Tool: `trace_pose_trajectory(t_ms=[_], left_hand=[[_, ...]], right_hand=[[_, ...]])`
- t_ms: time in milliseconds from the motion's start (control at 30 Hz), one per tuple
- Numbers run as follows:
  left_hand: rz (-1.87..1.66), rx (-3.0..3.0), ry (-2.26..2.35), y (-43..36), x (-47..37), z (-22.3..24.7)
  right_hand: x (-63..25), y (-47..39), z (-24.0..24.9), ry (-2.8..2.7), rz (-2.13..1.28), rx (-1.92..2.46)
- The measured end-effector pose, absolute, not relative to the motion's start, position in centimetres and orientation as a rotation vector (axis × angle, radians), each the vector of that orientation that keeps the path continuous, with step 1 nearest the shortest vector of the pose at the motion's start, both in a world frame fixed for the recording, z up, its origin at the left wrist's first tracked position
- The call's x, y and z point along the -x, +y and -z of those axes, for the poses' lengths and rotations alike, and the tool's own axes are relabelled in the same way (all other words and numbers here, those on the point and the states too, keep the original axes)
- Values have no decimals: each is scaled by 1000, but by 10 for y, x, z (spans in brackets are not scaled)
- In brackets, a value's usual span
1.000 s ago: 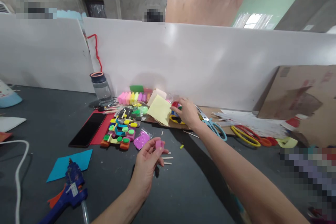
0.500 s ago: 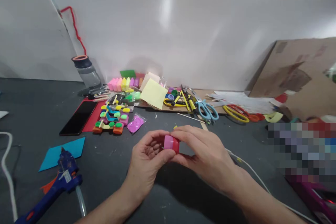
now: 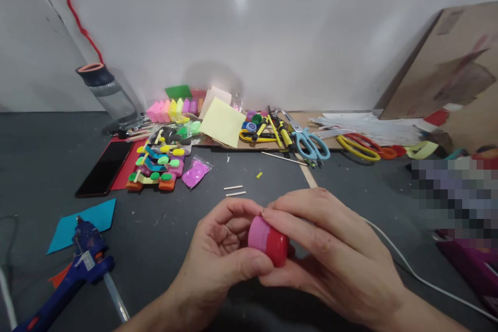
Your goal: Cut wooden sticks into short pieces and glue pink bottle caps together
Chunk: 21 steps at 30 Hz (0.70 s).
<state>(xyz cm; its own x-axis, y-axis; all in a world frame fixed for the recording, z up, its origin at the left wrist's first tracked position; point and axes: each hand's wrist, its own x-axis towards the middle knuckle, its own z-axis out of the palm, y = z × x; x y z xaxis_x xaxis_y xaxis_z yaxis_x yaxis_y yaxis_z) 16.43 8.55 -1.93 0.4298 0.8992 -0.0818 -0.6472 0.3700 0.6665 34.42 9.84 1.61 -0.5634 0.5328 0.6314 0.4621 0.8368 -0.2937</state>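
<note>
Hands first: our left hand (image 3: 218, 259) and right hand (image 3: 330, 254) meet low over the dark table (image 3: 163, 270), both closed around two small caps held mouth to mouth — a pink cap (image 3: 258, 232) on the left, a red cap (image 3: 277, 247) on the right. The left thumb presses up from beneath and the right fingers lie over the top, a grip that looks meant to keep the two rims lined up while they are pushed together.

To our left lies a blue glue gun (image 3: 83, 264), nozzle toward us, beside a blue paper sheet (image 3: 81, 223). A white cable (image 3: 412, 270) trails off past the right wrist.

Further out, two short white sticks (image 3: 234, 190) rest just beyond the hands. Next comes a bright foam model (image 3: 157, 166), a pink packet (image 3: 195, 172) and a black phone (image 3: 104, 167) on a red sheet.

Along the white wall we see a yellow paper (image 3: 222, 122), blue scissors (image 3: 311, 142), yellow scissors (image 3: 360, 148) and a clear water bottle (image 3: 107, 93) — supplies pushed back, likely to leave working room in front.
</note>
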Motion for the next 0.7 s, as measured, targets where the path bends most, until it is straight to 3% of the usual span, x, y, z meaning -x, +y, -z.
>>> trace_pose_trajectory(t_ms=[700], left_hand=[[-1084, -573, 369, 88, -167, 19]], right_hand=[[-340, 104, -1, -2192, -324, 652]])
